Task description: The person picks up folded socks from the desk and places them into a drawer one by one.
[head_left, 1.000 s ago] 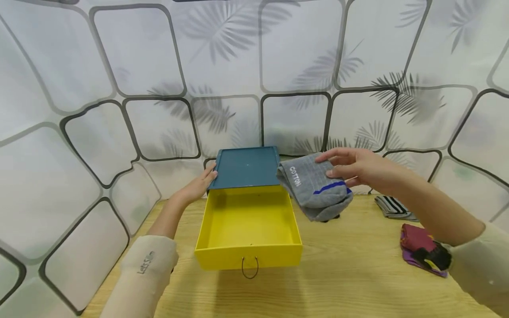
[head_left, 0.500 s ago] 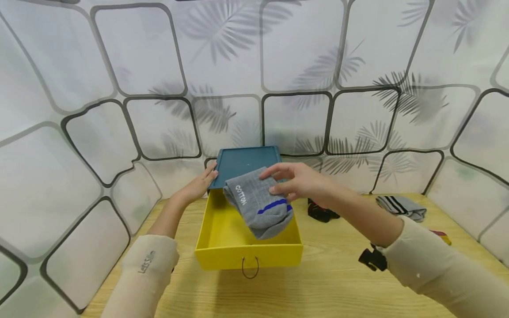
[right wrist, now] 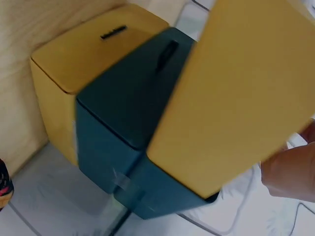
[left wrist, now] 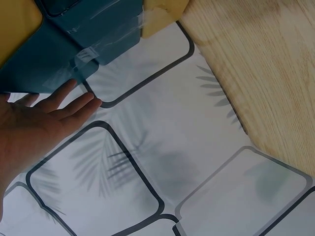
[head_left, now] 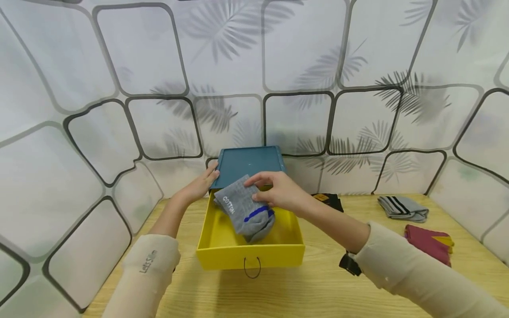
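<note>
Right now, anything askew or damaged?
Mildly odd: what looks like wrinkled clear tape on the blue casing near the left hand, left-wrist view; it interrupts smooth sides. No damage visible on the yellow drawer or gray sock.

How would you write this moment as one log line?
right hand: holds gray sock over open yellow drawer | left hand: touches blue box

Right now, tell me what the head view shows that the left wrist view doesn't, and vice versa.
Only the head view shows the right hand pinching a gray sock, plus the striped gray sock and folded maroon cloth at the far right. Only the left wrist view shows clear tape on the teal cabinet's side. Both share that cabinet, the left hand, wooden tabletop and patterned backdrop.
</note>
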`<state>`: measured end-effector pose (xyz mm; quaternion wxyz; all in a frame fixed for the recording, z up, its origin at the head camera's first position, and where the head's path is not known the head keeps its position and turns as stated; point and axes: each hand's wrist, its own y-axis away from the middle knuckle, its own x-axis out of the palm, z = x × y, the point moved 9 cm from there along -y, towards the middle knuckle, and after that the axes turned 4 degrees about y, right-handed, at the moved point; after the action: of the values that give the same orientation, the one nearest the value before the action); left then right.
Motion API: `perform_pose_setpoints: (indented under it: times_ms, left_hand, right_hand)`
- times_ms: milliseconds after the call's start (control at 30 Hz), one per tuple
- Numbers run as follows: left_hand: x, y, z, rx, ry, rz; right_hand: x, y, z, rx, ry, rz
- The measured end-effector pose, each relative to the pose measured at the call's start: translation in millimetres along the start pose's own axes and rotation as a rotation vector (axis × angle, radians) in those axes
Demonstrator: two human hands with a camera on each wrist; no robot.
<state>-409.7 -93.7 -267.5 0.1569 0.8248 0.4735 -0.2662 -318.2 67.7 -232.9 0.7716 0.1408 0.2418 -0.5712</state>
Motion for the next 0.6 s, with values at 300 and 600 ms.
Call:
perform_pose_setpoints:
  times_ms: [300,600]
  left_hand:
    - [0.2,-0.6,-0.7,0.004,-0.010,-0.015]
    - [-0.2,0.5,-1.7,-0.005,-0.011,-0.021]
  right_hand:
    - [21,-10,-20,0.042,0.128,-0.019]
    - [16,-11,-22,0.081,0.176,-0.092]
